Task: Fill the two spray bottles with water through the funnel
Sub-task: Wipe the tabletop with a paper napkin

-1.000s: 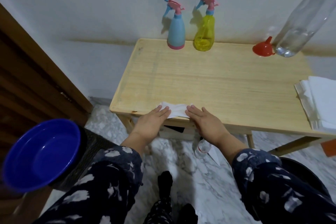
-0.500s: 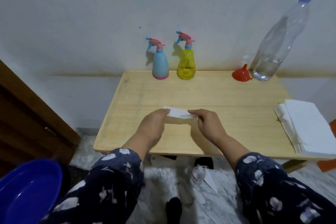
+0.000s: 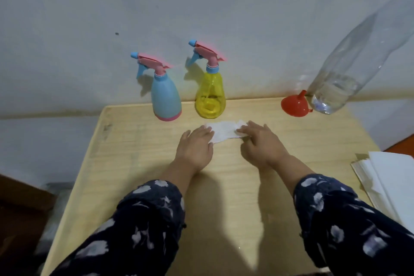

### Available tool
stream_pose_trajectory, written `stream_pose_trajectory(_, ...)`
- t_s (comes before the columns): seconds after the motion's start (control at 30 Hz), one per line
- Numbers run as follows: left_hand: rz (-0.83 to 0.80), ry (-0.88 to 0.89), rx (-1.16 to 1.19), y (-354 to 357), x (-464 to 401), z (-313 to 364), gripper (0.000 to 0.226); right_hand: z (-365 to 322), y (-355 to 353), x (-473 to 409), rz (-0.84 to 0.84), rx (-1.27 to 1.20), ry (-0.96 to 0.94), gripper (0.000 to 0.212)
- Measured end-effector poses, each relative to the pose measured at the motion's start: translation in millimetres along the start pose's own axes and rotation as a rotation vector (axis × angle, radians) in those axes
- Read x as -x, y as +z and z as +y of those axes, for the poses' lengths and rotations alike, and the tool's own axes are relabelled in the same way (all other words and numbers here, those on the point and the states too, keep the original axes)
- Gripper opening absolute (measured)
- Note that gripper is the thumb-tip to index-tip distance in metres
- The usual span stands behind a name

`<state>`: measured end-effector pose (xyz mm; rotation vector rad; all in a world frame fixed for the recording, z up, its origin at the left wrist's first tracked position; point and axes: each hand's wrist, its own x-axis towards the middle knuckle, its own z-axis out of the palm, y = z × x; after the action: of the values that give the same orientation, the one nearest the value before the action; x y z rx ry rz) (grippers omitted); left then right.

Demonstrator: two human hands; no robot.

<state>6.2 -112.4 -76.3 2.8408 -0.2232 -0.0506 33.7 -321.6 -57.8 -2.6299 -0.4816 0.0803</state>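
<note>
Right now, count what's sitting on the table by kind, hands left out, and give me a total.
Spray bottles: 2, blue and yellow
Funnel: 1
Water bottle: 1
Loose tissue: 1
Paper stack: 1
Total: 6

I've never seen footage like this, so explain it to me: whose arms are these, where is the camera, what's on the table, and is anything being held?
No machine here: a person wears a camera on the head, looking forward and down, so the arms entering from the bottom are their own. The left hand and right hand lie flat on a white cloth, pressing it on the wooden table; nothing is lifted. By the wall stand a blue spray bottle and a yellow spray bottle, heads on. To the right sit a red funnel, touching a clear water bottle. A stack of white paper lies at the right edge.
</note>
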Motion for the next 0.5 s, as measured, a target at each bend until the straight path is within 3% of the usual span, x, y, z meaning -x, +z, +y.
stream_pose_trajectory(0.1,0.170,-0.008,0.055,7.0,-9.2,-0.6,0.053,7.1,6.9,-3.9,0.060,-0.100,0.107,0.039)
stream_pose_trajectory(0.2,0.373,0.008,0.087,12.6,-18.3,0.1,0.043,4.8,10.2,-12.5,0.178,-0.036,0.035,0.042)
stream_pose_trajectory(0.37,0.205,-0.004,-0.043,39.0,-14.2,7.4,0.062,7.7,24.4,-21.1,-0.171,0.237,-0.017,0.056)
stream_pose_trajectory(0.5,0.112,-0.038,-0.079,35.9,-13.8,7.6,0.075,12.0,27.5,-22.1,-0.202,0.395,-0.032,0.084)
